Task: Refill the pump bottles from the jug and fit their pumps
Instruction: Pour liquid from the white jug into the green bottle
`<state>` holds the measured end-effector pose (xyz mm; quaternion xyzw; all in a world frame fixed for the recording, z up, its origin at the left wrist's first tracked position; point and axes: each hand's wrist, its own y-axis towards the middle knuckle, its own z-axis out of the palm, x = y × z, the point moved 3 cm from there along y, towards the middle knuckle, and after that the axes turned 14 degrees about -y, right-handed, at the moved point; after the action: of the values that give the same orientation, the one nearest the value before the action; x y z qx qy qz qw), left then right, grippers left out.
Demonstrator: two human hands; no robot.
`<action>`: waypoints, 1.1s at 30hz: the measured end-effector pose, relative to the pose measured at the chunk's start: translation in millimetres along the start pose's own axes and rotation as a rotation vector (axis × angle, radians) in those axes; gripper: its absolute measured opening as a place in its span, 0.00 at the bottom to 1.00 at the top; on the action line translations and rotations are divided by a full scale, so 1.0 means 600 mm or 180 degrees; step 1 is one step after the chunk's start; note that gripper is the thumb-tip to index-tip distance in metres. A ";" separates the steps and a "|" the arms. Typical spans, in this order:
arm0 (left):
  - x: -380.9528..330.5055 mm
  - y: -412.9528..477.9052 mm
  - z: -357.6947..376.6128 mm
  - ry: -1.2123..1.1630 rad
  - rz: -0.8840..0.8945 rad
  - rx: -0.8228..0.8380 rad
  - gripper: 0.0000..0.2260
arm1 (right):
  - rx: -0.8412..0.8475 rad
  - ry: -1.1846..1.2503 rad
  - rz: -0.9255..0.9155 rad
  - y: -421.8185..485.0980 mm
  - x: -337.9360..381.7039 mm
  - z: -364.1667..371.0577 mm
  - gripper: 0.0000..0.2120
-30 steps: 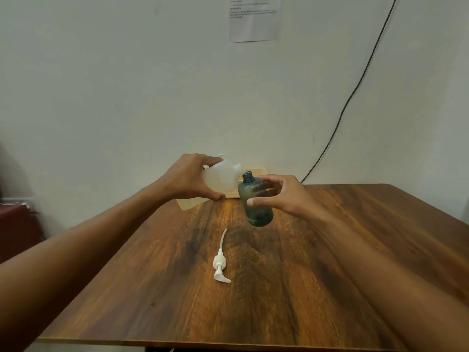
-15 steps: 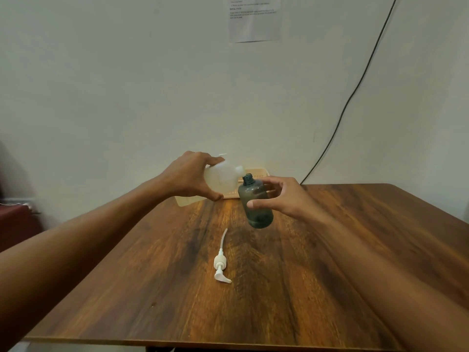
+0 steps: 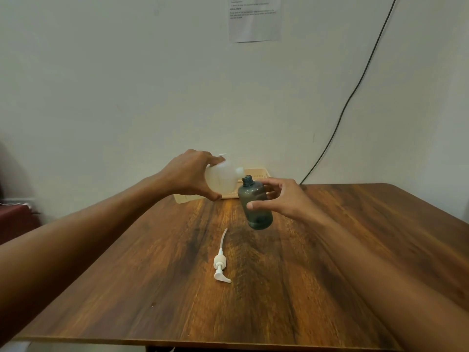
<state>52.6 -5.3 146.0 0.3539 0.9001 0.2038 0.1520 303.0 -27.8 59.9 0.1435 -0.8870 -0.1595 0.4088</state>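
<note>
My left hand grips a translucent white jug, tipped sideways with its spout just above and left of the bottle's open neck. My right hand holds a dark teal pump bottle in the air above the wooden table, tilted slightly to the left. The bottle has no pump on it, and a little liquid shows at its bottom. A white pump with its long dip tube lies flat on the table, nearer to me than the bottle.
A cream plastic basket sits at the table's far edge against the wall, behind the jug. A black cable runs down the wall on the right. A paper sheet hangs on the wall. A dark red object stands at far left.
The jug has risen a little and tipped further toward the bottle's neck. The bottle has stayed almost in place.
</note>
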 end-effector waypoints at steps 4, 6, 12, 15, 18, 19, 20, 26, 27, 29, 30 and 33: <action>-0.001 0.001 0.000 0.0072 -0.0024 0.0024 0.44 | -0.0008 0.0005 0.0002 0.000 -0.003 0.003 0.30; 0.000 0.001 0.000 0.0120 -0.0026 0.0040 0.43 | -0.0031 -0.0023 0.0004 0.000 -0.004 0.005 0.31; 0.000 0.000 0.000 0.0196 -0.0017 0.0048 0.44 | -0.0011 0.0040 -0.0003 -0.001 -0.004 0.006 0.28; -0.001 0.002 0.001 0.0186 -0.0013 0.0039 0.44 | -0.0030 0.0045 0.0007 -0.001 -0.003 0.007 0.29; 0.000 0.001 0.001 0.0191 -0.0035 0.0057 0.44 | -0.0031 0.0075 0.0020 -0.002 -0.002 0.009 0.27; 0.000 0.001 0.001 0.0189 -0.0034 0.0058 0.44 | -0.0035 0.0080 0.0023 -0.002 -0.002 0.009 0.27; 0.000 0.001 0.001 0.0190 -0.0032 0.0058 0.44 | -0.0038 0.0082 0.0021 -0.003 -0.002 0.009 0.26; 0.001 0.001 0.002 0.0208 -0.0019 0.0080 0.43 | -0.0015 0.0091 0.0022 -0.004 -0.005 0.010 0.28; 0.002 0.001 0.002 0.0202 -0.0016 0.0080 0.43 | -0.0010 0.0110 0.0027 -0.004 -0.006 0.011 0.28; 0.003 0.002 0.002 0.0202 -0.0019 0.0074 0.43 | 0.0004 0.0141 0.0036 -0.004 -0.005 0.011 0.27; 0.003 0.002 0.001 0.0214 -0.0022 0.0074 0.44 | 0.0012 0.0152 0.0042 -0.005 -0.005 0.011 0.27; 0.004 0.003 0.002 0.0230 -0.0027 0.0078 0.44 | -0.0004 0.0138 0.0058 -0.006 -0.004 0.012 0.27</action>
<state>52.5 -2.2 145.2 0.3444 0.9089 0.2048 0.1158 299.3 -28.8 52.5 0.1386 -0.8792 -0.1533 0.4294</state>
